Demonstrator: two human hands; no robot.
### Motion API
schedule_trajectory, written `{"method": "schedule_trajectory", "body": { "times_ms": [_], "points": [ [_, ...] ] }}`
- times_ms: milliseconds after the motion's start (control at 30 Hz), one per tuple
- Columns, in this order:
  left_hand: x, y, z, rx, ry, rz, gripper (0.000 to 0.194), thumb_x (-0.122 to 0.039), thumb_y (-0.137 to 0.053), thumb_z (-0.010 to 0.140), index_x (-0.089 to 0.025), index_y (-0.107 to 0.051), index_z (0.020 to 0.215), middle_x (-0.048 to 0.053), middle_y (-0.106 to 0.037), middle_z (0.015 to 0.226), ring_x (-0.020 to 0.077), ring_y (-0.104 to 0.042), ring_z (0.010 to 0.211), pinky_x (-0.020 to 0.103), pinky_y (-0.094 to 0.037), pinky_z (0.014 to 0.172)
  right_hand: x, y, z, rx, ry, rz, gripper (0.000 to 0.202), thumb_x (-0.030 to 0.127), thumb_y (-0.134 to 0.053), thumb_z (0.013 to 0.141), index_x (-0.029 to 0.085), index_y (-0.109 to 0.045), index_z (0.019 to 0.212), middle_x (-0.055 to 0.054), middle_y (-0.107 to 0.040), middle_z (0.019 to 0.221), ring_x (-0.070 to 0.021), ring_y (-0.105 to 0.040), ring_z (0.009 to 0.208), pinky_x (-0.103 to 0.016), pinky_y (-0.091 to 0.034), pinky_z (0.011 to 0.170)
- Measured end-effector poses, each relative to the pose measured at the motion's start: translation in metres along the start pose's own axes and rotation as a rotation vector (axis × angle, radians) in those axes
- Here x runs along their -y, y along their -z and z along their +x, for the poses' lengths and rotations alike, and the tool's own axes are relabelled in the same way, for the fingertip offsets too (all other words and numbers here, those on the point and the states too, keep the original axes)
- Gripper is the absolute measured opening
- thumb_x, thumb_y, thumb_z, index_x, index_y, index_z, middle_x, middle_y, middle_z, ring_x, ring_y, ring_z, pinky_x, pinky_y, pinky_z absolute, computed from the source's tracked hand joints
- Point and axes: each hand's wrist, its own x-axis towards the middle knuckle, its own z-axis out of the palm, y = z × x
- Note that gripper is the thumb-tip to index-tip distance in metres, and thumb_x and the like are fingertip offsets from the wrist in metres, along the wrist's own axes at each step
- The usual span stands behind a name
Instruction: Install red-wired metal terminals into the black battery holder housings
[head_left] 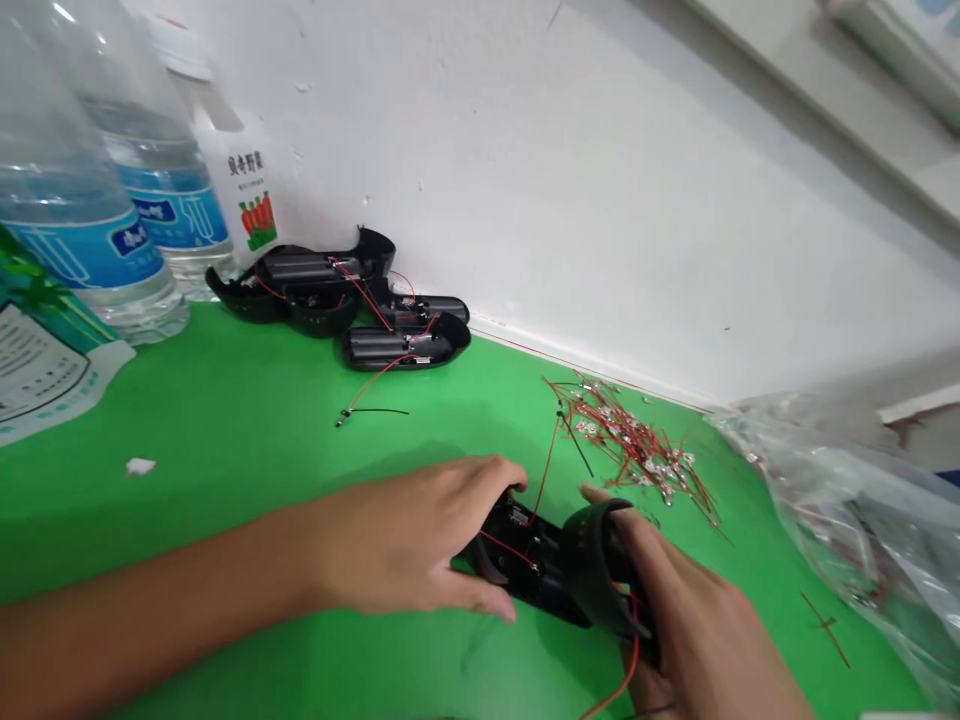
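Around the left end of a black plastic housing (551,585), my left hand (427,535) is curled, fingers over the far edge and thumb on the near side. Red wires and small metal contacts show inside the housing. My right hand (697,610) grips a second black curved housing (592,550) at the right, which overlaps the first one; whether they are joined I cannot tell. From this one a red wire hangs toward the bottom edge. Another red wire rises from the first housing to a small dark part with a black lead.
Several wired black housings (405,345) lie by the wall at the back left. A pile of red wires with metal tabs (637,435) is beyond my hands. Water bottles (67,200) and a green packet (45,350) stand left; a clear plastic bag (847,520) lies right.
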Motion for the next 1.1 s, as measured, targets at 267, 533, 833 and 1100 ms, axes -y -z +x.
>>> {"method": "schedule_trajectory", "body": {
  "times_ms": [267,533,833,1100],
  "points": [
    [-0.002,0.000,-0.001,0.004,0.059,0.030,0.073,-0.046,-0.088,0.083,-0.020,-0.049,0.138,0.013,-0.069,0.127,0.0309,-0.069,0.113,0.040,-0.054,0.096,0.009,-0.002,0.006,-0.143,0.183,-0.303,0.080,0.002,-0.045,0.061,0.011,-0.044,0.140,-0.012,-0.077,0.098,-0.0288,-0.076,0.070,-0.038,-0.065,0.052],
    [-0.005,0.047,-0.007,-0.377,0.041,0.512,0.066,-0.060,-0.080,0.079,-0.026,-0.052,0.128,0.004,-0.073,0.116,0.0242,-0.073,0.101,0.033,-0.059,0.089,-0.039,-0.016,0.040,-0.234,-0.293,0.184,0.066,0.006,-0.045,0.081,0.020,-0.039,0.146,-0.019,-0.067,0.132,-0.0343,-0.073,0.106,-0.046,-0.061,0.080],
    [0.026,0.123,-0.007,-0.898,0.449,0.955,0.071,-0.064,-0.048,0.095,-0.004,-0.049,0.134,0.026,-0.065,0.115,0.0471,-0.062,0.112,0.061,-0.053,0.093,-0.019,-0.042,0.125,0.010,-0.297,0.334,0.076,0.014,-0.067,0.079,0.012,-0.046,0.153,-0.022,-0.059,0.137,-0.0387,-0.062,0.121,-0.050,-0.052,0.102],
    [0.035,0.105,-0.006,-0.782,0.488,1.127,0.072,-0.059,-0.034,0.102,0.000,-0.048,0.142,0.034,-0.067,0.112,0.0568,-0.058,0.116,0.071,-0.050,0.086,0.003,-0.038,0.139,-0.083,-0.190,0.442,0.091,0.033,-0.072,0.089,0.007,-0.026,0.164,-0.023,-0.051,0.144,-0.0354,-0.052,0.133,-0.045,-0.046,0.114]
  ]
}}
